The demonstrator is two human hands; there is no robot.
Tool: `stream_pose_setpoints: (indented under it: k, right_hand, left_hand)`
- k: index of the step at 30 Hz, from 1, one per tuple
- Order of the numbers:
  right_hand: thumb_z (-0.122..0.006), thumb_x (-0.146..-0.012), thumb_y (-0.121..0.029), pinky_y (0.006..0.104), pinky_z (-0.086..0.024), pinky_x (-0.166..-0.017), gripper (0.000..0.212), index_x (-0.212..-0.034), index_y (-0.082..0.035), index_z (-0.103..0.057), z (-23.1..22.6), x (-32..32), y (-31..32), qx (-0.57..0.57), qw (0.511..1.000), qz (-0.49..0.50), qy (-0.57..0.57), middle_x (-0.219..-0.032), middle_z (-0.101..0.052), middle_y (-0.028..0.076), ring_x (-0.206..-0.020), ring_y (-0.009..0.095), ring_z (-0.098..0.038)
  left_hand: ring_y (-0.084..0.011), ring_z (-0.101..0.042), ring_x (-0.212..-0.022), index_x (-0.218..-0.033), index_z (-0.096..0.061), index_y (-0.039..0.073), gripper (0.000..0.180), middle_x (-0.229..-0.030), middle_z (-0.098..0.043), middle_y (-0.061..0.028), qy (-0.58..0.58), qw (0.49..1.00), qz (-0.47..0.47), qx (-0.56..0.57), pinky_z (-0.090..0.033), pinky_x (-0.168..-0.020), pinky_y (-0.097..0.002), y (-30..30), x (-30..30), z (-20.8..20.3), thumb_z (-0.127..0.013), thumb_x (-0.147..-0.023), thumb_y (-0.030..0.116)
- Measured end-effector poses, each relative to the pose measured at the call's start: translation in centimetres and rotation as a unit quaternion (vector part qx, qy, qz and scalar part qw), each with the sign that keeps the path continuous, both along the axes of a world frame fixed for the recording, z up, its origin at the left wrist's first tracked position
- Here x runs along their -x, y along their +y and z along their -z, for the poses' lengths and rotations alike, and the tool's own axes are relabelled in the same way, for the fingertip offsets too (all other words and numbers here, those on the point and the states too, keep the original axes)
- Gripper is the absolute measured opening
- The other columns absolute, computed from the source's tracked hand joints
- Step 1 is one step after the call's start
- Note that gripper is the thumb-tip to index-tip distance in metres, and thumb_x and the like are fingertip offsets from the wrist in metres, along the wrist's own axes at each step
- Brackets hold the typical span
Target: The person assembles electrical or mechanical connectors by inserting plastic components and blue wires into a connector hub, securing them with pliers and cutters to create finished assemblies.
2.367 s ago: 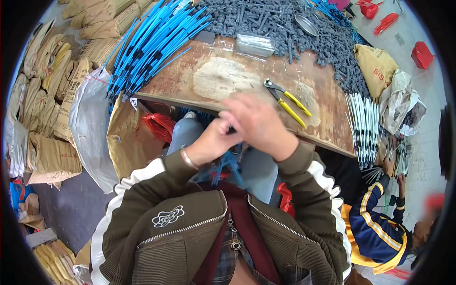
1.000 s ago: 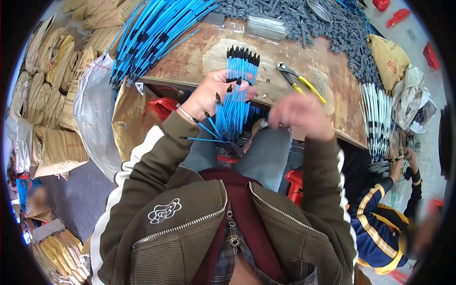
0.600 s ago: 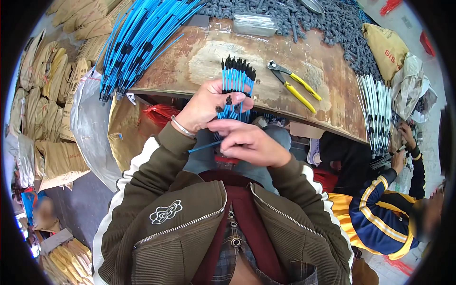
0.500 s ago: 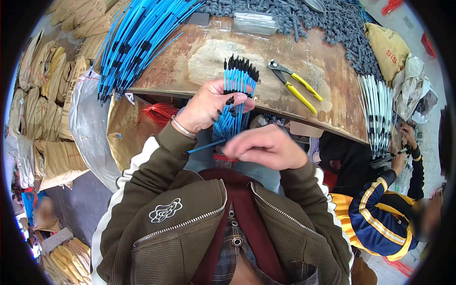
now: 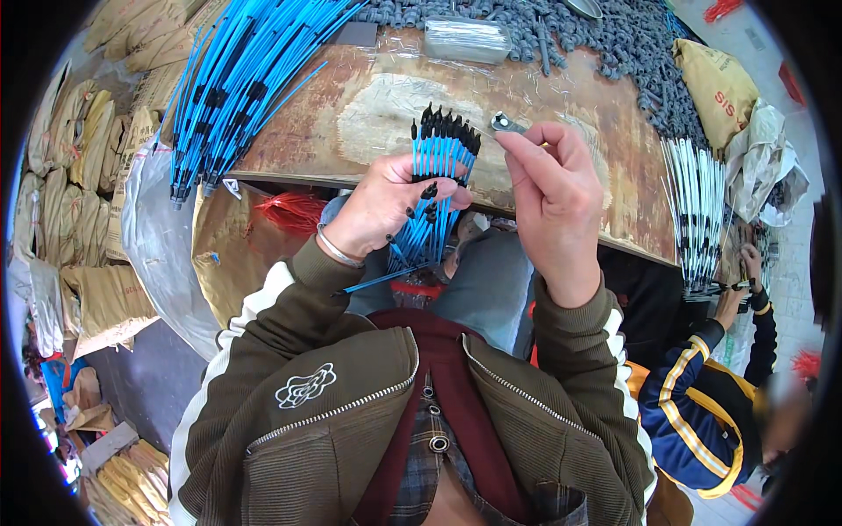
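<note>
My left hand (image 5: 368, 206) is closed around a bundle of thin blue rods (image 5: 431, 162) with black tips, held upright above my lap. More black-tipped ends (image 5: 427, 190) poke out below my left thumb. My right hand (image 5: 561, 197) is raised to the right of the bundle, apart from it, its fingertips drawn together in a pinch. Whatever is in that pinch, if anything, cannot be made out. Behind the right hand lie the pliers (image 5: 506, 124) on the table; only the metal head shows, the yellow handles being covered.
The worn wooden table (image 5: 377, 105) carries a large blue rod bundle (image 5: 232, 96) at left, a clear box of thin pins (image 5: 467, 39), a heap of grey plastic parts (image 5: 631, 83) and white rods (image 5: 699, 202) at right. A co-worker (image 5: 702, 403) sits at right. Brown sacks (image 5: 96, 219) stand at left.
My right hand has risen from below the bundle, up and to the right, and now covers the pliers' handles. My left hand keeps its hold on the blue rods.
</note>
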State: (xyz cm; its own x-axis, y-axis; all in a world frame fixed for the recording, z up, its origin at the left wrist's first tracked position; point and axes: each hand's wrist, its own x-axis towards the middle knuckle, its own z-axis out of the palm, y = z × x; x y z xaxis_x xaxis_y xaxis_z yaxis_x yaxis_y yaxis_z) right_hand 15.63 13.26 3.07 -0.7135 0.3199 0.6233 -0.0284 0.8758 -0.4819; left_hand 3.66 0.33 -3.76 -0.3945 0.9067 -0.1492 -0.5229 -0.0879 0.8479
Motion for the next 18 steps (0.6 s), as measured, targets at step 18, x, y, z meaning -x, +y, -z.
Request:
stream_pose_setpoints:
  k: [18]
  right_hand:
    - [-0.061,-0.076,0.005,0.0261,-0.043,-0.058,0.019,-0.093,-0.003,-0.064,0.26,0.22,-0.30,-0.036,0.999,0.029,-0.007,-0.081,-0.054,0.008,-0.068,0.018,-0.054]
  left_hand:
    - [-0.0155,-0.063,-0.082,-0.104,-0.059,-0.002,0.019,-0.087,-0.065,-0.0094,0.039,0.999,-0.002,-0.011,-0.050,-0.074,-0.0270,0.01,-0.34,-0.32,-0.054,-0.086,0.001]
